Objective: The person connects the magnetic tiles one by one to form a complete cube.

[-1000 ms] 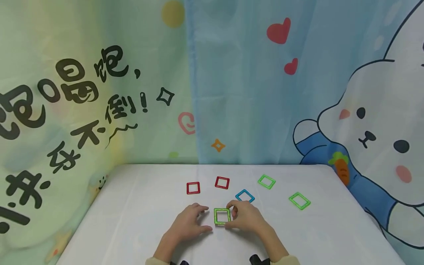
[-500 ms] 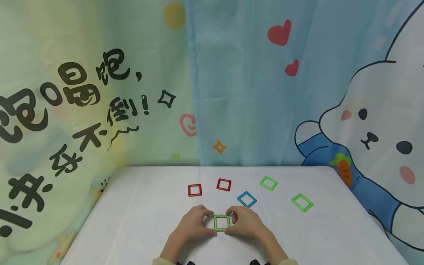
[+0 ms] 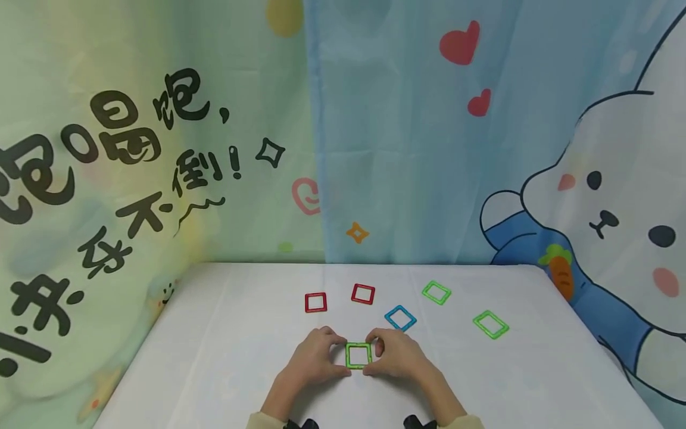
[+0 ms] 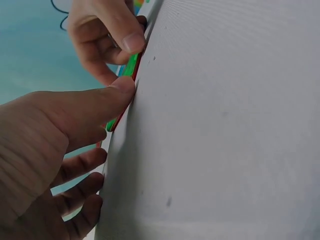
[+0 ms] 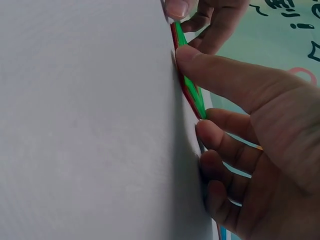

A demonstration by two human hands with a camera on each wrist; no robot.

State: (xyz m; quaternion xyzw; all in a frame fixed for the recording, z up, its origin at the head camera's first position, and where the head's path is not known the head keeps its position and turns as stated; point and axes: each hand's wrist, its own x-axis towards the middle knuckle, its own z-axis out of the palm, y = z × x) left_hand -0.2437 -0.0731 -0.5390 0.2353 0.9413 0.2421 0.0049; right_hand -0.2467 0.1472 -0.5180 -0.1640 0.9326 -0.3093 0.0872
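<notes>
In the head view, a green square frame (image 3: pixel 358 366) lies between my two hands at the table's middle front. My left hand (image 3: pixel 316 358) holds its left side, thumb at the near corner and a fingertip at the far one. Opposite, my right hand (image 3: pixel 398 356) grips the right side in the same way. Both wrist views reveal a red layer (image 5: pixel 189 98) directly under the green one (image 5: pixel 195 95), flat and close over the white table. The thumb of my left hand (image 4: pixel 90 112) presses along the near edge there, its other fingers loosely bent.
Beyond the hands lie two red square frames (image 3: pixel 315 311) (image 3: pixel 362 302), a blue one (image 3: pixel 409 326) and two green ones (image 3: pixel 436 300) (image 3: pixel 490 335). A white cloth covers the table (image 3: pixel 214 357). A printed curtain (image 3: pixel 402 179) hangs behind its far edge.
My left hand has come right from beside the green frame and now holds its left side. The frame has shifted slightly toward me, with my right hand staying on it.
</notes>
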